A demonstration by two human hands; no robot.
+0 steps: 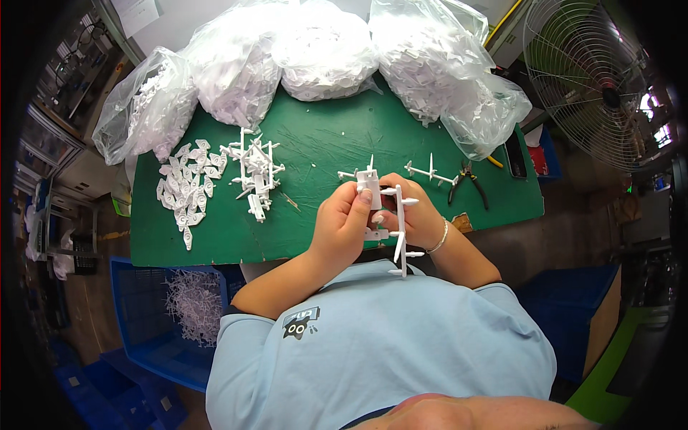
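Near the front edge of the green table, my left hand [345,215] pinches a flat white plastic part [368,188] between thumb and fingers. Close beside it, my right hand [416,211] is closed round a white plastic sprue [401,229], a branched moulding frame whose stem hangs down in front of my shirt. Another white part shows low between the hands; whether it joins the sprue I cannot make out. Beyond my right hand lie a loose branched sprue [431,173] and a pair of pliers [469,186] with dark handles. The right fingertips are partly hidden.
Small white pieces [188,183] are spread at the table's left, beside a heap of uncut sprues [256,172]. Clear bags of white parts [326,61] line the back. A blue crate [136,315] with sprue scraps stands lower left. A fan [609,97] stands right, near a phone [515,156].
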